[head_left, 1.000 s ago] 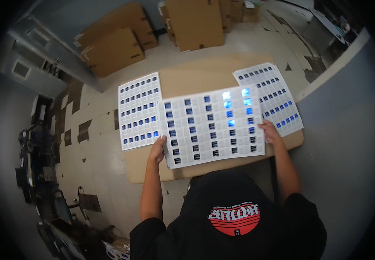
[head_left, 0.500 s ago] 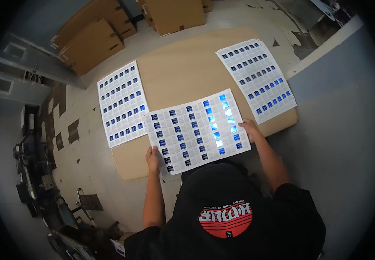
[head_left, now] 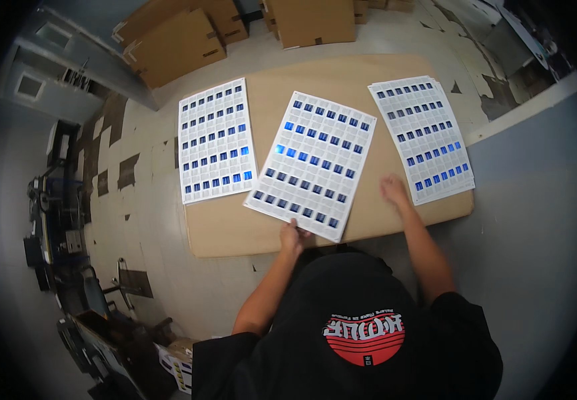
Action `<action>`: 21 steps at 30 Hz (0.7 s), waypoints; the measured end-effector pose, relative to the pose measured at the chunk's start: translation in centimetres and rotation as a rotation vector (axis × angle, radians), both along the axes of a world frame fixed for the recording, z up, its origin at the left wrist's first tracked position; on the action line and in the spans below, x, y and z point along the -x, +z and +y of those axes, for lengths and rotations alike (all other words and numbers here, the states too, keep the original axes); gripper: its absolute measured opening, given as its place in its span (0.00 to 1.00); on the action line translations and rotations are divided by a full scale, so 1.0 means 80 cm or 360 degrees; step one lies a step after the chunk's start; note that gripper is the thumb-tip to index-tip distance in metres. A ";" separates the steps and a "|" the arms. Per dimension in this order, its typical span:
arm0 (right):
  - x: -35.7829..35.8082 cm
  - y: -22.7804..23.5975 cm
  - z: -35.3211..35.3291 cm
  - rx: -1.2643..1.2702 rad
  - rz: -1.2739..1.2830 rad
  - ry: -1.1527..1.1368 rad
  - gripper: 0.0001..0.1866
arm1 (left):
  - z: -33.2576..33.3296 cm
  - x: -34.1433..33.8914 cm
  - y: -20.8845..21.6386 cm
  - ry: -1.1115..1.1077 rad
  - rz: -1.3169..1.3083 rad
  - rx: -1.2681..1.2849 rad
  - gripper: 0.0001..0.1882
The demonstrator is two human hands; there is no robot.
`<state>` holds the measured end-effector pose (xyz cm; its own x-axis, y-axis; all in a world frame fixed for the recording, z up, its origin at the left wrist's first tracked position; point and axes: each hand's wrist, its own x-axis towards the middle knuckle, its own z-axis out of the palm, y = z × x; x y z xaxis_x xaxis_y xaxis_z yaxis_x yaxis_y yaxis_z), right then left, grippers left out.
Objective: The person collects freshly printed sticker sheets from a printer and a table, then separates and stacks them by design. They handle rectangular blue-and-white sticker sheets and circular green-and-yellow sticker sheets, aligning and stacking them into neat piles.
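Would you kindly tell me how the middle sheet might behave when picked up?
The middle sheet is probably fairly stiff: it looks flat although the left hand grips only its near edge. It seems likely to be light for its size, judging by its thin edges. Its squares catch bright blue glints, so those patches may be slippery.

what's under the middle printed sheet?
Left hand grips the near edge of the middle printed sheet, apparently reaching partly underneath. Tan table shows around it. Anything else beneath is covered, so can't say.
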<state>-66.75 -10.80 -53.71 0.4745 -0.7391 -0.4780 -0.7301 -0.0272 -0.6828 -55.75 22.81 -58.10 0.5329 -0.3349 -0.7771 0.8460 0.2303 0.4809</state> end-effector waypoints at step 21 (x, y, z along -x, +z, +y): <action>-0.023 -0.122 0.216 -0.0816 0.0071 -0.0494 0.16 | 0.027 -0.046 -0.136 -0.0893 0.0274 0.0246 0.17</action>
